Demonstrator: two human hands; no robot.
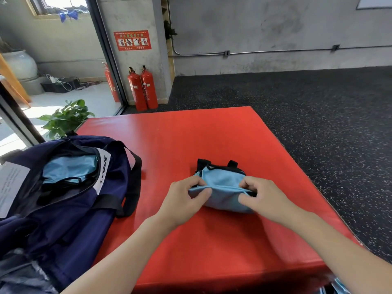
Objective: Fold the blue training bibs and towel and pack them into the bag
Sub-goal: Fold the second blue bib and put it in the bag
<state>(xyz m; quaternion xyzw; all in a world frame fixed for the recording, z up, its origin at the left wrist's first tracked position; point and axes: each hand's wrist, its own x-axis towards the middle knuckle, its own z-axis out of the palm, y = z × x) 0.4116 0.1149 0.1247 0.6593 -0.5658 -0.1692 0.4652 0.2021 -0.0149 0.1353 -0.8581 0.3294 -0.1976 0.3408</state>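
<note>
While both hands pinch it, the bib (pixel 222 187) sits folded small on the red mat (pixel 212 134), right of centre, well apart from the bag (pixel 70 209).

Head view:
- Left hand (pixel 182 200): fingers curled, thumb and fingertips gripping the bib's left edge at the fold line.
- Right hand (pixel 261 196): fingers curled, pinching the bib's right edge at the same fold.
- Bib: light blue, black trim and straps showing at its far side; a crease runs across between the two hands. Underside rests on the mat.
- Bag: navy, on the mat's left edge, zip open, black handles (pixel 132 183) draped over its right side. White label with dark lettering by the opening.
- Inside the bag: light blue cloth (pixel 70 168) with black trim already packed; cannot tell if bib or towel.
- Paper sheet (pixel 10 185) lies on the bag's left end.

Surroundings: speckled dark floor (pixel 318 102) round the mat, two red extinguishers (pixel 143 88) against a pillar, green plant (pixel 65 117) behind the bag, glass wall at left.
</note>
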